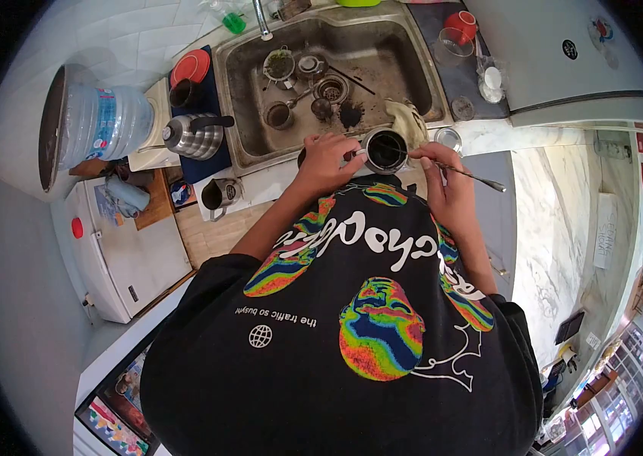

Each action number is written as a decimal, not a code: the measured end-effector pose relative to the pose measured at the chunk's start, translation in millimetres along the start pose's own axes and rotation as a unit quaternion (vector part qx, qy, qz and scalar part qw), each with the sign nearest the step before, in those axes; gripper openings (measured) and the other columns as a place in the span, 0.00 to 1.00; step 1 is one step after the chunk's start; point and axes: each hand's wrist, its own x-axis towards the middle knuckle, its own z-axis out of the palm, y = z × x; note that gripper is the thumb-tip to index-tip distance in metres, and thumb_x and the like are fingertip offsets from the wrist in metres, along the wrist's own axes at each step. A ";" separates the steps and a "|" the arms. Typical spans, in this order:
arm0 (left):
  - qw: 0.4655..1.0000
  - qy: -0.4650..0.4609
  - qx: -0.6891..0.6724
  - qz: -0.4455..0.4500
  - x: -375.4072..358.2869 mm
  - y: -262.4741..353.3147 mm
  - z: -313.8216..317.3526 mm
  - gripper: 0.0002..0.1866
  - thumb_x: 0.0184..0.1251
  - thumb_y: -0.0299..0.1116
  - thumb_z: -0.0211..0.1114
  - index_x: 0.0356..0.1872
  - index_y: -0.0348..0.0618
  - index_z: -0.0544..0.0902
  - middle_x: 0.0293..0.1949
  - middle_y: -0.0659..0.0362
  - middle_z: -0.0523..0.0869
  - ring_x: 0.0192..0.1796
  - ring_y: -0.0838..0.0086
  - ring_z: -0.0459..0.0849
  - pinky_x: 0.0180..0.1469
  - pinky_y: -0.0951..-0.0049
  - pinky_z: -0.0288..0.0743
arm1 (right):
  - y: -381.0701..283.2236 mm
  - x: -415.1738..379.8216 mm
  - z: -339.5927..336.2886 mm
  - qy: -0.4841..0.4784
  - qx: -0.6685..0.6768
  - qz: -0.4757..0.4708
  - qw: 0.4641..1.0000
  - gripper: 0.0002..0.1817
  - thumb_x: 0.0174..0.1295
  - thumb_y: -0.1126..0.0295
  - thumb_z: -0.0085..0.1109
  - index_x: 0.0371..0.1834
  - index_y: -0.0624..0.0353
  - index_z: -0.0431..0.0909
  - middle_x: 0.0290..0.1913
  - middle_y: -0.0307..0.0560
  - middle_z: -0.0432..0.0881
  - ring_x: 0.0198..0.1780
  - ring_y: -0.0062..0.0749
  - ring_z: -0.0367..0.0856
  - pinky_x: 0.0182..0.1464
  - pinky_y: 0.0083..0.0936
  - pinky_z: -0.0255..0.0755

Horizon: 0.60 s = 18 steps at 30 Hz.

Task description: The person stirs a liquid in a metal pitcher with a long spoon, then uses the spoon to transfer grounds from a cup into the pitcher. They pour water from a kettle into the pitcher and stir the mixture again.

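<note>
Close to the sink's front edge is a round metal cup (384,131) with dark contents. My left hand (324,163) is closed at its left side, the thumb and fingers around what looks like its handle. My right hand (449,182) grips a long thin metal bar spoon (477,179). One end of the spoon reaches over the cup's mouth; its other end points out to the right. A pale cloth (407,121) lies over the sink edge just behind the cup. Beside my right fingers stands a small clear glass (449,139).
The steel sink (223,95) holds a strainer (280,64) with green leaves, a small cup (279,115), a portafilter (331,89) and dark grounds (351,115). To the left stand a ribbed kettle (194,137), a metal pitcher (220,194) and a large water bottle (109,125).
</note>
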 end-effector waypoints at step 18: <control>1.000 0.003 0.006 0.005 0.1 1.5 -1.4 0.13 0.71 0.45 0.66 0.42 0.46 0.84 0.40 0.55 0.86 0.49 0.56 0.82 0.63 0.50 0.61 | 9.7 6.9 -5.1 0.009 0.047 0.026 0.999 0.15 0.75 0.79 0.57 0.62 0.61 0.74 0.44 0.54 0.91 0.47 0.46 0.92 0.51 0.35 0.82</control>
